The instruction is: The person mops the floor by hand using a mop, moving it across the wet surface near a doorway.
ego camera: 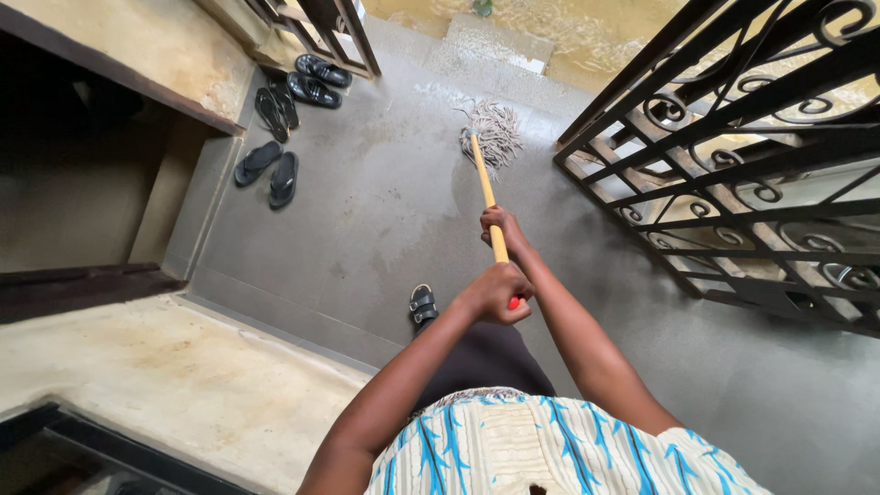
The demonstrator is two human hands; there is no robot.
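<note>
Now both hands grip the string mop at the frame's centre: left hand closed near the handle's red end, right hand closed further down. The wet head probably drags heavily; the stiff handle gives good hold.

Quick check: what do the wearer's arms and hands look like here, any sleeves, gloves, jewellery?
Both arms are bare from the hands up to the frame edge: no sleeves reach them. The left hand and right hand wear no gloves, and no rings, watch or bracelets show. The only clothing near the arms is a cream top with blue brush-like streaks and a dark skirt below it.
</note>
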